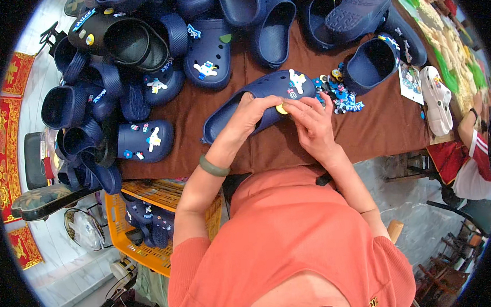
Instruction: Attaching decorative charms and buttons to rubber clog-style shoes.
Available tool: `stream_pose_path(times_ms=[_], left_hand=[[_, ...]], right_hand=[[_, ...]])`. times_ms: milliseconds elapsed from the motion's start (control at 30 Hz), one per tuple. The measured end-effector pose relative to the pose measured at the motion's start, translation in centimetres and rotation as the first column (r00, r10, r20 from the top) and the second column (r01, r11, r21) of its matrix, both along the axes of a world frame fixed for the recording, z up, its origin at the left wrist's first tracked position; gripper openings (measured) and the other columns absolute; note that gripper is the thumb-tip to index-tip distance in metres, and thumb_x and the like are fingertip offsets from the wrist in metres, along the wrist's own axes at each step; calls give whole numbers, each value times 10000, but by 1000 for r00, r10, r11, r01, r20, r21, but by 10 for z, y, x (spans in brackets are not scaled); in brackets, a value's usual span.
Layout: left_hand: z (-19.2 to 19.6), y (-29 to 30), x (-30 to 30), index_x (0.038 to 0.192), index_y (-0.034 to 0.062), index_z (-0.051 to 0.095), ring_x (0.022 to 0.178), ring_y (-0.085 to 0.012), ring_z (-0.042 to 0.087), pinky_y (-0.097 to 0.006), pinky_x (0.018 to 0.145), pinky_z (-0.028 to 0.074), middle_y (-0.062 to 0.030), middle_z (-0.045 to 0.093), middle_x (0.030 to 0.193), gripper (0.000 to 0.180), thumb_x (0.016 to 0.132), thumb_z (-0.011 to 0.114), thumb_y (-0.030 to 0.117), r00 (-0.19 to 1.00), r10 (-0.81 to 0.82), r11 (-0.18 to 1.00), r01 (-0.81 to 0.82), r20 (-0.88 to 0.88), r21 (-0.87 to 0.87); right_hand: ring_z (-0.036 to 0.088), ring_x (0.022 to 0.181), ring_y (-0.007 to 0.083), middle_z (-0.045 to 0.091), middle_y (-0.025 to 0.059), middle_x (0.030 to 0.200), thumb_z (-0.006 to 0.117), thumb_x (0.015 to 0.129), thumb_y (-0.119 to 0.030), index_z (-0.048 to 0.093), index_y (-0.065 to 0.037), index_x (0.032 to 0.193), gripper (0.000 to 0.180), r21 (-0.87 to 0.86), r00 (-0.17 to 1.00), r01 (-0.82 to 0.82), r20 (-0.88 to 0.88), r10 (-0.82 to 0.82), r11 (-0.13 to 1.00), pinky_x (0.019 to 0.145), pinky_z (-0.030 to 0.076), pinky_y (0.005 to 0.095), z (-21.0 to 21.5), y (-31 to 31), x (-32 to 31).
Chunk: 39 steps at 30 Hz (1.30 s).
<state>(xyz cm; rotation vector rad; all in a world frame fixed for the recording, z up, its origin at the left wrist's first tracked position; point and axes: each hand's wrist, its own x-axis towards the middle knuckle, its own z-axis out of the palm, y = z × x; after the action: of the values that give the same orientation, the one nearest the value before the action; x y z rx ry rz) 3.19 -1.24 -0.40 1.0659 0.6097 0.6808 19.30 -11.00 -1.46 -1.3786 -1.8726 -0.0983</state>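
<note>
A navy blue foam clog (220, 124) lies on the brown cloth in front of me, its toe toward the right. My left hand (249, 113) grips it, fingers reaching into the foot opening and thumb along the top. The fingertips of my right hand (312, 124) are closed at a small round yellow shoe charm (281, 108) at the clog's near side, beside my left thumb. A white character charm (296, 81) sits on the toe. Just beyond my right hand is a pile of blue, black and white charms (338, 93).
Many navy clogs (207, 52) crowd the far and left sides of the brown cloth (385, 129). A black clog (128, 41) is among them. At the right lie a printed card (410, 83) and a white clog (436, 101). Below the table's left edge, an orange crate (115, 223) holds more clogs.
</note>
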Motion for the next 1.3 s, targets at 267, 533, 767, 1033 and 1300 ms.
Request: stream_pose_path(times_ms=[267, 533, 767, 1033, 1300], left_hand=[[2, -2, 2, 924, 23, 672, 791, -100, 627, -249, 704, 489, -27, 671, 887, 160, 821, 621, 134, 996, 37, 999, -38, -84, -10], [-2, -7, 4, 891, 37, 643, 784, -75, 585, -249, 712, 473, 3, 641, 855, 116, 815, 604, 115, 989, 69, 991, -53, -132, 123], [0, -2, 1, 983, 24, 661, 847, -100, 615, -249, 784, 476, -25, 670, 934, 215, 788, 665, 115, 994, 34, 994, -23, -102, 110], [11, -7, 6, 989, 10, 661, 858, -127, 637, -266, 794, 494, -48, 681, 933, 238, 783, 675, 127, 988, 54, 998, -50, -144, 33], [3, -2, 6, 1046, -26, 641, 819, -135, 665, -264, 759, 520, -81, 685, 961, 308, 902, 577, 238, 982, 157, 972, -172, -101, -160]], right_hand=[[479, 1046, 261, 545, 36, 1074, 606, 652, 3, 617, -103, 1157, 515, -26, 978, 2, 210, 4, 1000, 997, 269, 531, 9, -9, -11], [497, 1051, 234, 571, 22, 991, 612, 664, -23, 648, -96, 1111, 454, -175, 958, -16, 280, 66, 984, 1004, 266, 549, 23, 1, -2], [499, 1066, 247, 562, 69, 973, 633, 651, -62, 635, -3, 1054, 407, -117, 888, 25, 459, 32, 993, 1043, 247, 552, 23, 0, -17], [565, 934, 221, 603, 48, 926, 665, 737, -49, 650, -98, 1034, 301, -69, 995, -60, -81, 55, 996, 980, 326, 490, 0, -18, 9], [572, 896, 235, 611, 51, 914, 728, 747, -149, 670, -109, 912, 181, -30, 929, 371, 15, -371, 928, 849, 367, 391, -6, -21, 86]])
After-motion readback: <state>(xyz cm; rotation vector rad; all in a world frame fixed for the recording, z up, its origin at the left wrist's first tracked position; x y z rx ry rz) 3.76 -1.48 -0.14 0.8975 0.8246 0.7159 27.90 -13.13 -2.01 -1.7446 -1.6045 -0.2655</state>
